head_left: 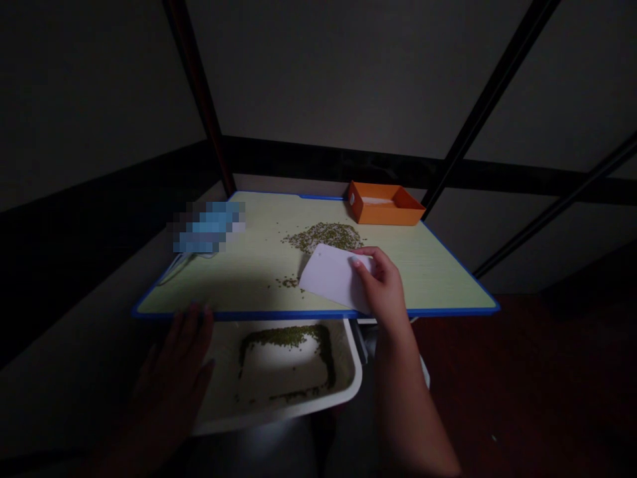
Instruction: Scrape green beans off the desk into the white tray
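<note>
My right hand (381, 282) grips a flat white scraper card (333, 273) with a small hole near one corner. The card is tilted over the table top, its upper edge by a spread heap of small green beans (328, 234). A few more beans (288, 282) lie left of the card. Below the table's front edge is a white plastic basin (354, 372), with green beans along its inner sides. My left hand (186, 342) is in shadow over the basin's left end, fingers stretched out toward the blue table edge, holding nothing.
The pale green table (239, 292) has a raised blue rim. An orange open box (391, 214) stands at its back right. A blurred-out blue item (209, 226) with a white cord lies at the left. Panelled walls close in behind and at the left.
</note>
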A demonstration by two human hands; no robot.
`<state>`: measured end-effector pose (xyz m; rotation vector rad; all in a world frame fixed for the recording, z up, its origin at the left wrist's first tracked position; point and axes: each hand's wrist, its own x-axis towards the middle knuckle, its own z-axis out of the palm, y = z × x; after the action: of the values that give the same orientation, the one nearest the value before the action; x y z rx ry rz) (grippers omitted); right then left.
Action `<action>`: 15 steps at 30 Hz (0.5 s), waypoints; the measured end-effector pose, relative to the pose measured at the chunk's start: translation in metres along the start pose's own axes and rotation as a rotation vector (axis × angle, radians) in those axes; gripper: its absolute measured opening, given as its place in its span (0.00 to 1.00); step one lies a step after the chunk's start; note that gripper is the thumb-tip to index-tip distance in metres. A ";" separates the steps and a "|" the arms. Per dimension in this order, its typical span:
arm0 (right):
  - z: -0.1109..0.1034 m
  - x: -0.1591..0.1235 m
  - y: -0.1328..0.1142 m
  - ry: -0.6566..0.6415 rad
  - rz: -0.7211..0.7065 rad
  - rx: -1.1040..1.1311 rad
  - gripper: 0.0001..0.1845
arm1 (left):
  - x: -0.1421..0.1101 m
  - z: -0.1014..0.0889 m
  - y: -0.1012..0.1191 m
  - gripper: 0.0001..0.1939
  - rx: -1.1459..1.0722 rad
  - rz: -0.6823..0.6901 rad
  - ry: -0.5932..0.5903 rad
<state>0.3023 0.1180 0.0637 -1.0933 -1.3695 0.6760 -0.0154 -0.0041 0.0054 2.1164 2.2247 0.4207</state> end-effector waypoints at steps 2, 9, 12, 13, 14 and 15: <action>0.003 0.002 0.001 -0.009 -0.006 -0.001 0.08 | 0.000 0.003 -0.003 0.31 0.010 0.005 0.013; 0.009 0.008 0.003 -0.052 -0.033 0.045 0.06 | 0.001 0.004 -0.004 0.31 0.054 0.019 0.004; 0.007 0.009 0.005 -0.064 -0.032 0.052 0.06 | 0.000 0.002 -0.003 0.31 0.048 0.025 0.012; 0.006 0.009 0.006 -0.067 -0.029 0.052 0.06 | 0.000 0.002 -0.002 0.30 0.043 0.020 0.007; 0.005 0.009 0.006 -0.071 -0.023 0.052 0.06 | 0.000 0.002 -0.002 0.30 0.039 0.013 -0.001; 0.005 0.008 0.006 -0.075 -0.018 0.053 0.06 | -0.001 0.001 -0.002 0.30 0.036 0.007 -0.004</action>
<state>0.3003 0.1287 0.0609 -1.0215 -1.4156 0.7424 -0.0170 -0.0046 0.0037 2.1417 2.2400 0.3796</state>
